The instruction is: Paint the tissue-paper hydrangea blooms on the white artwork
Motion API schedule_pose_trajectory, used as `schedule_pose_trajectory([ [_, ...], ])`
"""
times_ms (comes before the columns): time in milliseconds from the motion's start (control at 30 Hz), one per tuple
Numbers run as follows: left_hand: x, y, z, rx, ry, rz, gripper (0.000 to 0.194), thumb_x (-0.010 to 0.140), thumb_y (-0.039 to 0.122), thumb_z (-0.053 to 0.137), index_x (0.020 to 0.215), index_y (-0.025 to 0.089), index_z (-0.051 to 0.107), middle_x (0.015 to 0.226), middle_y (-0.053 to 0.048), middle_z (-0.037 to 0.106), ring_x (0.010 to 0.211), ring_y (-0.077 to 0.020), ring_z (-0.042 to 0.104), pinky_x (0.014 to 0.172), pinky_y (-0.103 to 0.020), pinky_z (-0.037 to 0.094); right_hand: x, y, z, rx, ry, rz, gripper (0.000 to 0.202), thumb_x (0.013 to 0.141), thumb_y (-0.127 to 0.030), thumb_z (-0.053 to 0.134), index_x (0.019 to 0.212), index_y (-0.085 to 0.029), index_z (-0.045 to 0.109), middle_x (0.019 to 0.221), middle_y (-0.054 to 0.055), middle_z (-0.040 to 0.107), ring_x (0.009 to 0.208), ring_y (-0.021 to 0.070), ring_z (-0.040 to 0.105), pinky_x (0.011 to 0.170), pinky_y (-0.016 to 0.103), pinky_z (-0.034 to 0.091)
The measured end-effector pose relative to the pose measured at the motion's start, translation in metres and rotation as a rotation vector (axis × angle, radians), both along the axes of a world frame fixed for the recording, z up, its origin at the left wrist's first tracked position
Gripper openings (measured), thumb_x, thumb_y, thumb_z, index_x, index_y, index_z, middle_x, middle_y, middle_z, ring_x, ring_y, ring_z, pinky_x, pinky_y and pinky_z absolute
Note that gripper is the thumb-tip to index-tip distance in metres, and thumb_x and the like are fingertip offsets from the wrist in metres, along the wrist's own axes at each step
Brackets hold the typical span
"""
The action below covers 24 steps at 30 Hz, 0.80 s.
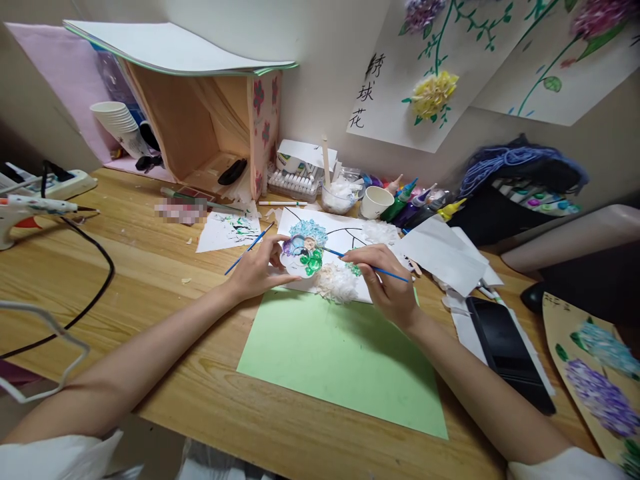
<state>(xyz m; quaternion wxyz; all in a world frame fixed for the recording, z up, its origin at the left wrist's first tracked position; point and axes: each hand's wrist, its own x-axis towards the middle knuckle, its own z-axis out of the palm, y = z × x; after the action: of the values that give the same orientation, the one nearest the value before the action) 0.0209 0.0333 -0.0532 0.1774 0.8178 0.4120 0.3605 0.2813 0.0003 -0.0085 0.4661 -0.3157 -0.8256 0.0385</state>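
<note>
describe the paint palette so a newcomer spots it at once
On the wooden table, find the green sheet. Beyond its far edge, the left hand holds the white palette, its purple and green paint setting it apart from the fluffy flowers nearby.

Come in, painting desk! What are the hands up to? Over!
Left hand gripping paint palette. Right hand holding blue paintbrush, tip by palette's rim. Palette hides part of white flower sheet from view.
</note>
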Motion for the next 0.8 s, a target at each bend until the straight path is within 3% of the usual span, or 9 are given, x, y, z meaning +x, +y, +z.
schedule_pose_trajectory([
  [200, 0.0005, -0.0001, 0.0005, -0.011, 0.019, 0.014, 0.067, 0.072, 0.046, 0.076, 0.122, 0.020, 0.040, 0.079, 0.004, 0.057, 0.063, -0.0115, 0.061, 0.056, -0.021, 0.047, 0.0060, -0.0029, 0.0001, 0.033, 0.183, 0.009, 0.027, 0.098, -0.027, 0.038, 0.085, -0.023, 0.062, 0.070, 0.003, 0.065, 0.067, 0.0178, 0.058, 0.063, 0.034, 0.047],
  [433, 0.0001, -0.0001, 0.0004, -0.023, 0.014, 0.045, 0.069, 0.069, 0.047, 0.077, 0.122, 0.020, 0.043, 0.079, 0.003, 0.056, 0.064, -0.0122, 0.061, 0.054, -0.021, 0.045, 0.0021, -0.0062, 0.0008, 0.060, 0.014, 0.134, 0.026, 0.098, -0.022, 0.036, 0.083, -0.022, 0.057, 0.065, 0.003, 0.062, 0.062, 0.0161, 0.053, 0.056, 0.030, 0.046],
  [800, 0.0001, 0.0002, 0.0009, -0.021, 0.021, 0.025, 0.067, 0.072, 0.050, 0.074, 0.122, 0.019, 0.041, 0.079, 0.004, 0.054, 0.061, -0.0105, 0.058, 0.052, -0.021, 0.043, 0.0015, -0.0041, -0.0014, 0.034, -0.043, 0.142, 0.022, 0.098, -0.021, 0.037, 0.087, -0.021, 0.056, 0.067, 0.003, 0.062, 0.064, 0.0163, 0.053, 0.059, 0.030, 0.047],
])
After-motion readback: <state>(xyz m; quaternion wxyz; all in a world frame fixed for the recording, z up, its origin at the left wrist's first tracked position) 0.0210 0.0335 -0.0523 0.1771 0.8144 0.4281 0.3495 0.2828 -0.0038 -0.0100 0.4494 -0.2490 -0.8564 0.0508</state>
